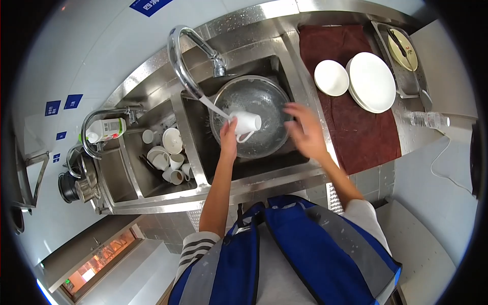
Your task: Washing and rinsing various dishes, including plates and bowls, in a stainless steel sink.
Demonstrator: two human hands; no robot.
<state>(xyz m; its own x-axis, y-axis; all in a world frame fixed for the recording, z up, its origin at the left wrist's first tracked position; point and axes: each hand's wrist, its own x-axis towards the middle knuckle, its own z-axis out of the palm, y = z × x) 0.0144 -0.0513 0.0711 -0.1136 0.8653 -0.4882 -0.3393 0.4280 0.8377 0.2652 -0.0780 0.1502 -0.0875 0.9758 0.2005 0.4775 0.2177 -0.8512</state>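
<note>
My left hand [229,141] grips a white mug [246,122] by its base end, tilted on its side with the handle toward me. Water from the curved chrome faucet [185,72] runs down onto the mug. Beneath it, a large round metal basin [263,146] sits inside the steel sink [244,167]. My right hand [306,131] hovers over the basin's right rim, fingers apart and holding nothing.
White bowls and mugs [176,162] are piled in the sink compartment to the left. On the right, a dark red cloth [366,141] bears a white bowl [331,77] and stacked white plates [373,82]. Beyond lie a metal tray [411,85] and a clear plastic bottle [427,119].
</note>
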